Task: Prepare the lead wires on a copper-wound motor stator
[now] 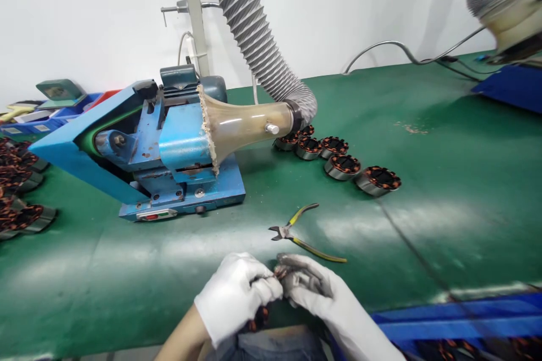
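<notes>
Both of my hands wear white gloves and meet close together near the bench's front edge. My left hand (241, 291) is closed, its fingertips pressed against copper windings (278, 272) of a motor stator that the gloves mostly hide. Curled around the other side of that stator is my right hand (311, 287), its glove fingers smudged grey. More copper winding (259, 320) shows below my left hand; whether it belongs to the same piece I cannot tell. Just beyond my fingers, diagonal cutters (284, 232) with yellow-and-black handles lie spread apart on the green bench top (169, 259).
A blue belt-driven machine (186, 141) stands ahead on the left, its clear funnel (249, 124) joined to a grey hose (254, 22). Several wound stators (378, 181) sit right of it; others (25, 217) are piled far left. A blue crate (457, 316) holds more at the lower right.
</notes>
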`<state>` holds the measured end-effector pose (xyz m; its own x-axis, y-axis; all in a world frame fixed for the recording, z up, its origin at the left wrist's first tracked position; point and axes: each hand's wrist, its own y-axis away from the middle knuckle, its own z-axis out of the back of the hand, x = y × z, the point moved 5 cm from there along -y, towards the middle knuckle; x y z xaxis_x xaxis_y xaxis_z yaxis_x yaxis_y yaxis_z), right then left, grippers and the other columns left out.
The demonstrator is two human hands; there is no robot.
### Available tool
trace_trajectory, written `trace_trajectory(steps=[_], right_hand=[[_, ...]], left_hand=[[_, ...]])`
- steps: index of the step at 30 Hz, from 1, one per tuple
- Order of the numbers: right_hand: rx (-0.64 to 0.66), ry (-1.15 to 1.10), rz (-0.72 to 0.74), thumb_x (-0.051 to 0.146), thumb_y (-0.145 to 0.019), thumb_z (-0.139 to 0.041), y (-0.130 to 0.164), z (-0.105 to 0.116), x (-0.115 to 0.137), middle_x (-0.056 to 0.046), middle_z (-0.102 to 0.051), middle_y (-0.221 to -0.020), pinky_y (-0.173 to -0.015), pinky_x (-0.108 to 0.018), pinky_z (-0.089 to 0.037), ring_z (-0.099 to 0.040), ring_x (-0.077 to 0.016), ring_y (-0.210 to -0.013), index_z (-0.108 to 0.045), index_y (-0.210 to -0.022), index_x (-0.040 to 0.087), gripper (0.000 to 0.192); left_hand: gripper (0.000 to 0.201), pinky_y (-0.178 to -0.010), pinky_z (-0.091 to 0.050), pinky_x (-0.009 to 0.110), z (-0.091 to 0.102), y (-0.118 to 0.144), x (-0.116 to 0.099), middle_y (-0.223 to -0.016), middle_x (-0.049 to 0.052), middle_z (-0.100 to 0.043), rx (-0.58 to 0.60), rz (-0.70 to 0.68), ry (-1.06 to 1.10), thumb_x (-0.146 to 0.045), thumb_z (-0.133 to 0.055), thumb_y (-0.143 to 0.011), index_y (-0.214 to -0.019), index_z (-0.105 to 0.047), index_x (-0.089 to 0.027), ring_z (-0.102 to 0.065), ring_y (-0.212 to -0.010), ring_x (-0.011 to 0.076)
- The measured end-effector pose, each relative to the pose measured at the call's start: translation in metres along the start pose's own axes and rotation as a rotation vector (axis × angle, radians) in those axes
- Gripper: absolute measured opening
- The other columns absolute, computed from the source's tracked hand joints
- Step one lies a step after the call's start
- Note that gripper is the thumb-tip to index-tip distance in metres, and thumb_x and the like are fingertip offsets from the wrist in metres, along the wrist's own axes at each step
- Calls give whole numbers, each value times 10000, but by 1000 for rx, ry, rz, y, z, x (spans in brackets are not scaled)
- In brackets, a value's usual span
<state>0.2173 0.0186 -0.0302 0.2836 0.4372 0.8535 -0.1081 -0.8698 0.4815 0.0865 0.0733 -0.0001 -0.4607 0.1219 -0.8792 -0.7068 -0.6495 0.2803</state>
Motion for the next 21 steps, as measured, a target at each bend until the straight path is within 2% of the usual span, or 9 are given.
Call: trace_trajectory(steps=[2, 5, 7, 10, 14, 21], right_hand=[[79, -47, -63, 222, -437, -821, -1, -4, 1, -6, -714, -701, -593, -263, -489, -619, -154, -596, -703, -881, 199, 460], [116, 44, -64, 229, -475, -802, -5, -13, 7, -8, -697, -680, -640, -276, -485, -602, -156, -626, -708, -755, 174, 301], [106, 89, -47, 234, -507, -782, -7, -18, 10, 7, -658, -601, -605, -263, -466, -564, -141, -583, -686, -644, 164, 181], [72, 128, -41, 232, -536, -745, -9, -19, 11, 26, -599, -512, -523, -239, -409, -499, -115, -509, -653, -566, 155, 124], [39, 155, -58, 270, -577, -702, -7, -15, 11, 33, -567, -489, -473, -230, -359, -439, -94, -456, -645, -569, 143, 139], [-30, 150, -32, 325, -608, -670, -5, -16, 6, 74, -450, -441, -421, -216, -268, -340, -71, -412, -529, -524, 169, 226]], left_hand=[[235, -602, -325, 230, 1, 0, 0, -545, -19, -481, -7, 12, 15, -242, -489, -763, -536, -502, -182, -473, -604, 129], [211, -597, -317, 238, 0, 1, 3, -535, -24, -454, -7, 9, 37, -196, -478, -727, -517, -462, -187, -452, -592, 130], [157, -610, -321, 236, 0, 2, 5, -542, -24, -465, -8, 1, 54, -133, -465, -672, -525, -468, -188, -455, -600, 130], [160, -635, -324, 235, 0, 2, 6, -535, -30, -455, -14, -21, 81, -110, -468, -650, -516, -435, -191, -445, -602, 127], [256, -623, -324, 235, -1, 1, 3, -500, -40, -401, -5, -62, 115, -158, -492, -721, -492, -382, -195, -420, -569, 121], [296, -615, -337, 238, 1, 0, -1, -502, -41, -399, -4, -46, 138, -208, -492, -780, -496, -411, -193, -412, -555, 117]])
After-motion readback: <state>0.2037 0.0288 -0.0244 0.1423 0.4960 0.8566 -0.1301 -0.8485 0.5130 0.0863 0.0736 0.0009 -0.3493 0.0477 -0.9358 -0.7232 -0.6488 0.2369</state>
